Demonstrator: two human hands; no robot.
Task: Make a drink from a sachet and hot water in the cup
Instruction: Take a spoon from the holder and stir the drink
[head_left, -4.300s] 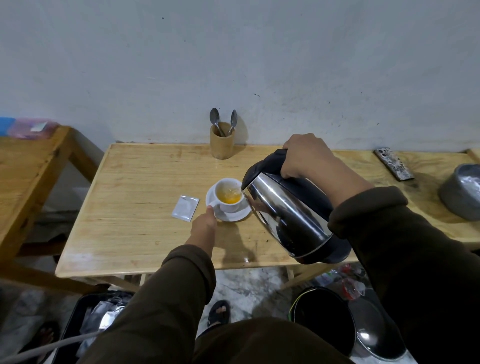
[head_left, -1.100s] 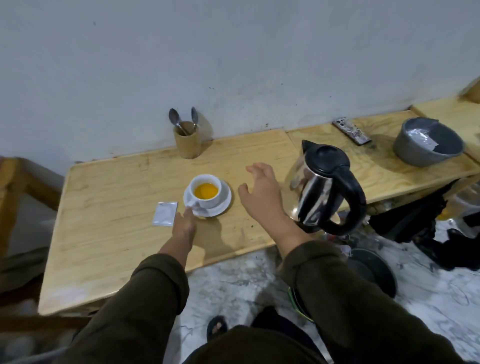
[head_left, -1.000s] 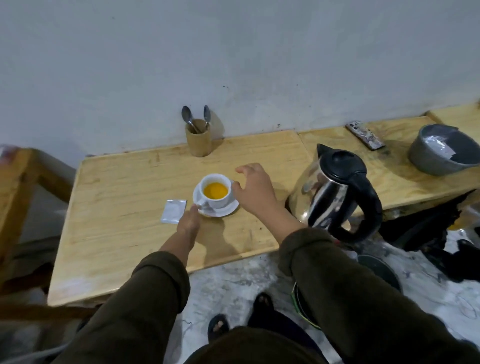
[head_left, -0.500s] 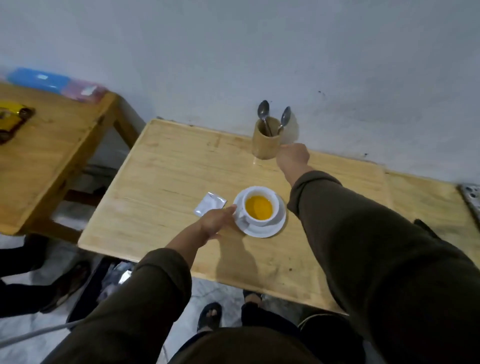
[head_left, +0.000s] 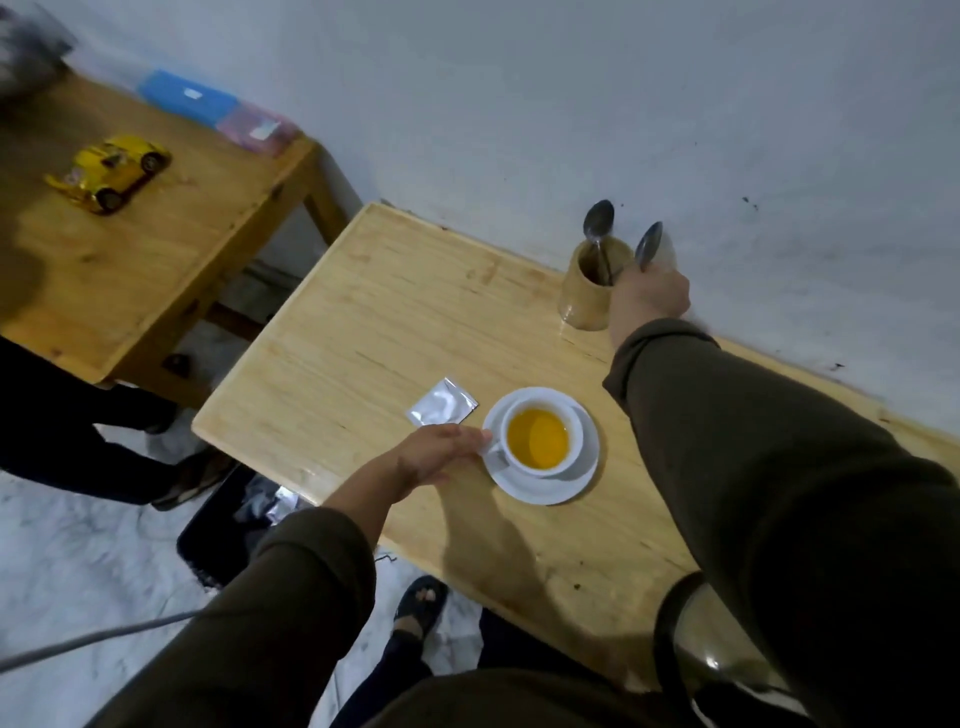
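— What are your fingers doing?

— My right hand (head_left: 649, 299) is closed around the handle of a spoon (head_left: 649, 245) in the wooden holder (head_left: 589, 291). The other spoon (head_left: 598, 223) sits untouched. My left hand (head_left: 439, 457) lies flat, fingers loose, tips touching the cup handle and saucer (head_left: 540, 491). It grips nothing.

— Where's the drink?

— In the white cup (head_left: 540, 439), on the saucer, yellow and full. The sachet (head_left: 441, 402) lies just beside it on the table (head_left: 363, 332).

— So what step is this?

— Getting a spoon, I think. Next I lift it straight up, bring it to the cup, and stir gently.

— And your arms?

— My right arm reaches far to the wall. My left is bent, close to me.
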